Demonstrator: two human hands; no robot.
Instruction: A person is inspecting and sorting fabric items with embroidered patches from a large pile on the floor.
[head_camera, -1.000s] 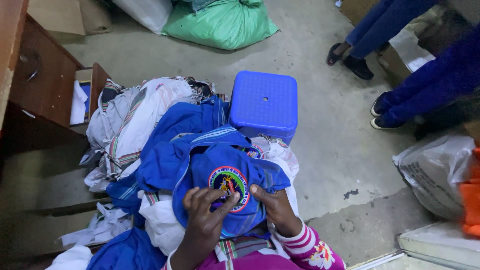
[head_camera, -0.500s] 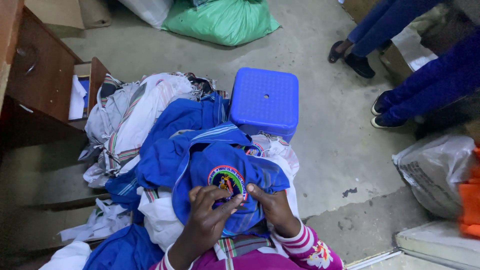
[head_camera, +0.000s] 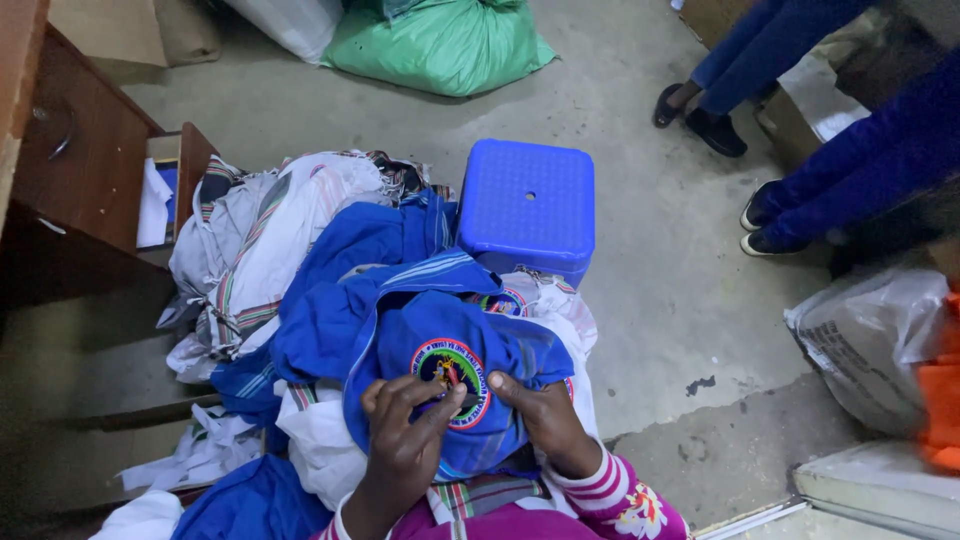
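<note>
A blue garment (head_camera: 440, 340) lies on my lap, with a round multicoloured embroidered badge (head_camera: 450, 368) facing up. My left hand (head_camera: 405, 440) rests on the cloth just below and left of the badge, fingertips pinching at its edge. Gripping the same cloth, my right hand (head_camera: 545, 420) sits right of the badge with its thumb on the badge rim. A thin dark object lies between the fingertips; I cannot tell what it is. More blue and white garments (head_camera: 270, 240) are heaped behind it.
A blue plastic stool (head_camera: 528, 205) stands on the concrete floor just beyond the heap. A wooden desk with an open drawer (head_camera: 90, 170) is at left. Green sack (head_camera: 440, 45) at the back. Two people's legs and shoes (head_camera: 790, 130) at right, plastic bag (head_camera: 870, 340) beside them.
The view has shifted slightly. Both hands stay on the badge area, fingers working a little closer around it.
</note>
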